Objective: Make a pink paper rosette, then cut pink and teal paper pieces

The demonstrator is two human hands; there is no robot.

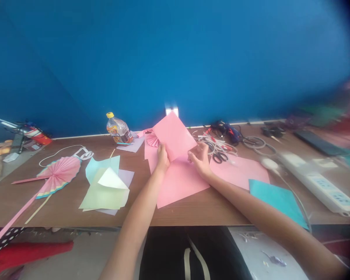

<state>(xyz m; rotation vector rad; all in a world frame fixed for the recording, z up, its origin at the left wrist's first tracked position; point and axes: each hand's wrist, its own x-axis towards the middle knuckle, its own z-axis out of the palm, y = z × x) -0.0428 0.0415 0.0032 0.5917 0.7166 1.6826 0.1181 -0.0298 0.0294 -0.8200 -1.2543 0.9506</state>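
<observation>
A square sheet of pink paper (175, 134) is raised above the table, turned with one corner up. My left hand (163, 156) grips its lower left edge, thumb on the near face. At the sheet's right corner, my right hand (201, 157) has its fingers curled in and closed on the paper; the exact contact is small and partly hidden. Beneath both hands lies a larger pink sheet (175, 188) on the table. A pleated pink paper fan piece (152, 140) shows just behind my left hand.
Black-handled scissors (220, 157) lie among tangled cables (218, 144) beyond my right hand. Teal paper (278, 200) and a white power strip (323, 186) are at right. Leftward are green paper (103, 196), a finished pleated fan (60, 175) and a yellow-capped bottle (118, 130).
</observation>
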